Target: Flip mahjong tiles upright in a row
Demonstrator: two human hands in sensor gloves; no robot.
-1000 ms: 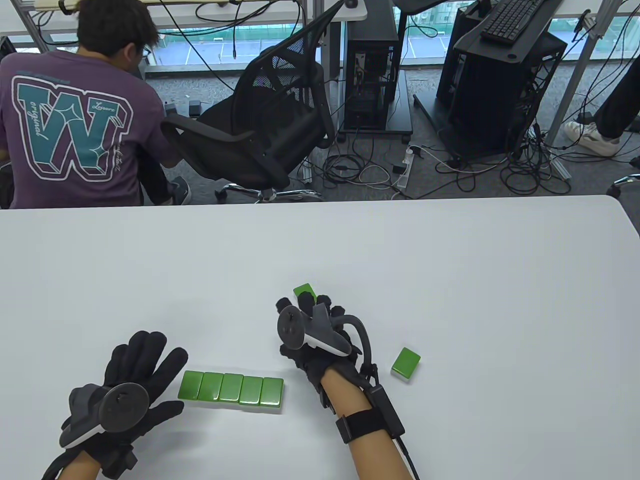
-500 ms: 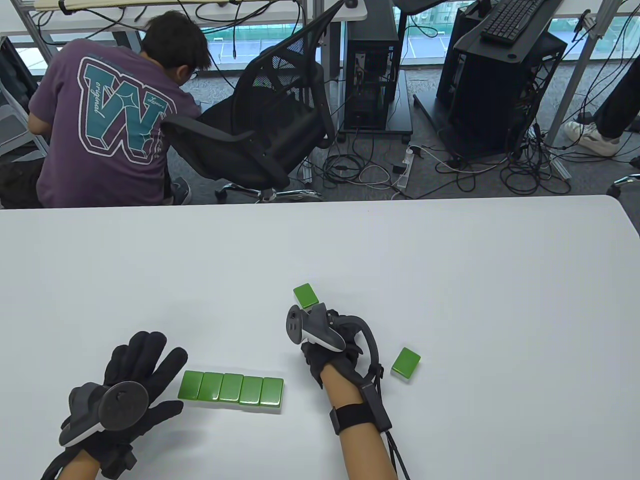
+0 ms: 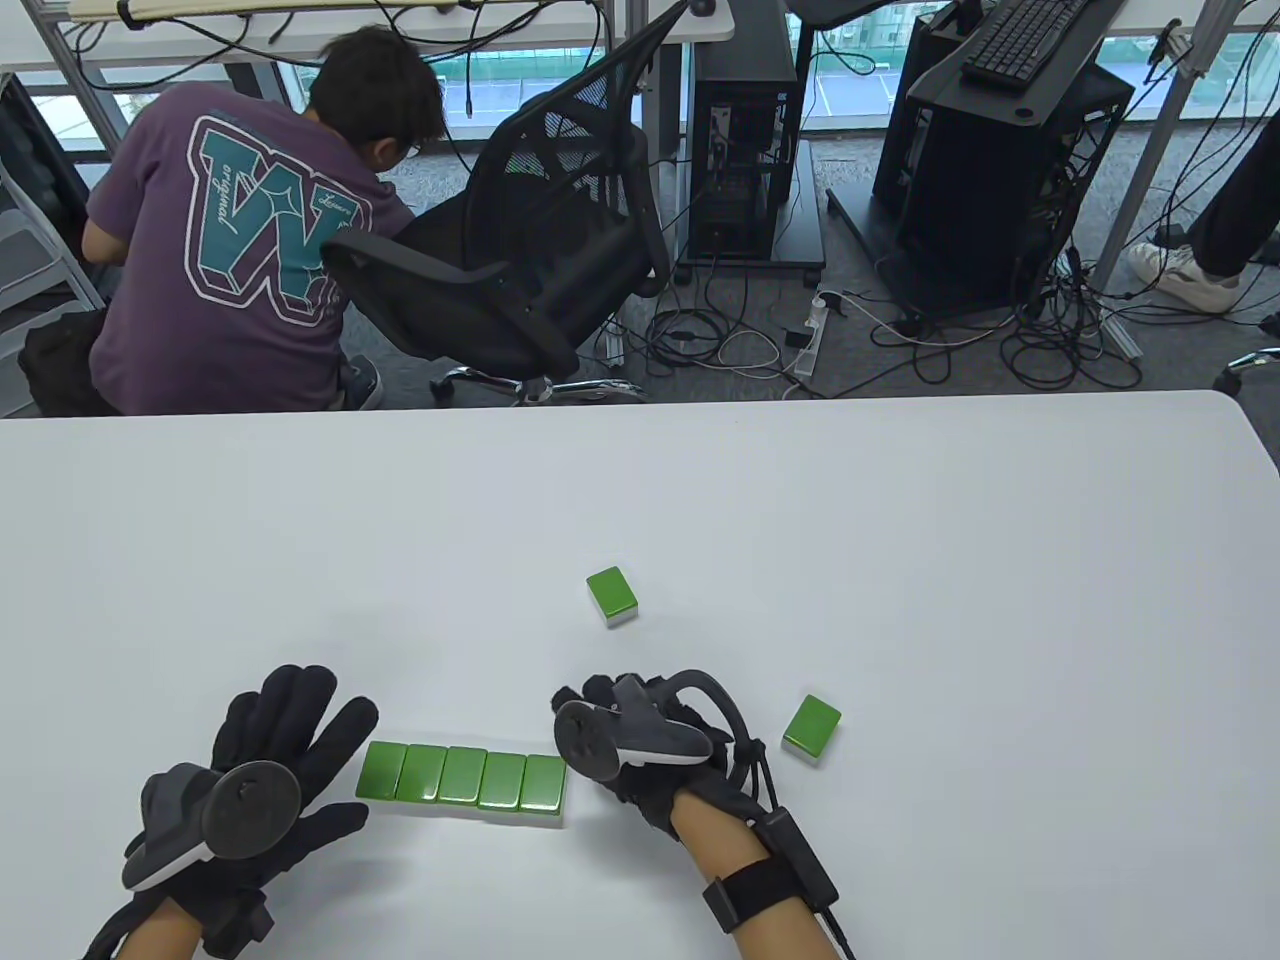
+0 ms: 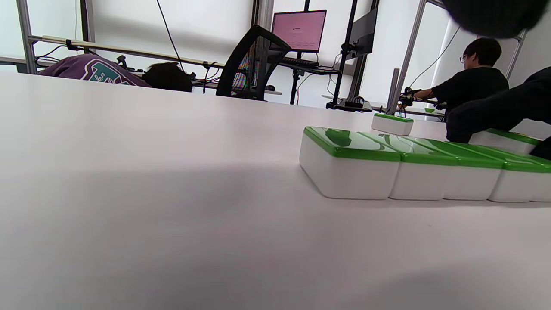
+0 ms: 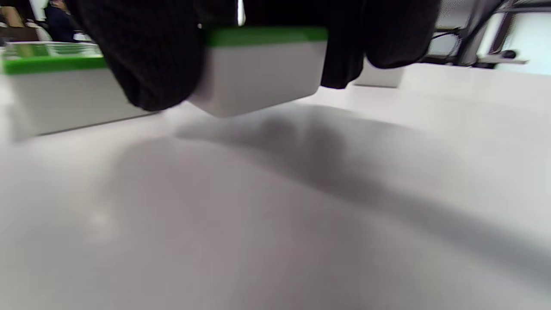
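White table (image 3: 900,520): tile (image 5: 262,69) pinched in rt grip (image 3: 640,745), by row's (image 3: 462,778) rt end; lt grip (image 3: 255,790) spread.

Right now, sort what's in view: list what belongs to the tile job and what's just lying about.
Job:
- row of five tiles, green backs up
- tile held in right hand
- far loose tile
- right loose tile
- left hand, right hand

Lying about:
- office chair
- floor cables
- keyboard

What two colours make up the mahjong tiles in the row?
The row of tiles has green tops over white bodies, clearest in the left wrist view.
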